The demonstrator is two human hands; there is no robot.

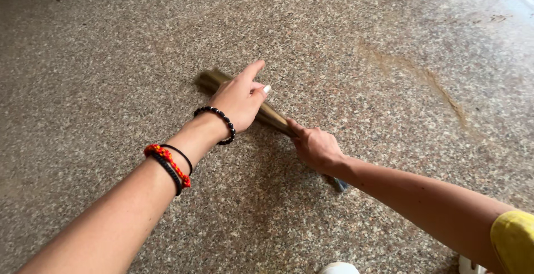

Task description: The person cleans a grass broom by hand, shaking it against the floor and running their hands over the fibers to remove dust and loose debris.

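Head view: right hand (316, 147) grips the broom (272, 117) handle; left hand (240, 97) rests on it, fingers loose, above the floor (111, 57).

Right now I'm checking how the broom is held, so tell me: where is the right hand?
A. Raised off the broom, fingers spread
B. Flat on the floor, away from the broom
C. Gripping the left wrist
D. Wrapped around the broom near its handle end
D: the right hand is closed around the broom toward its handle end, while the left hand rests on the bristle part further out, over the speckled floor.
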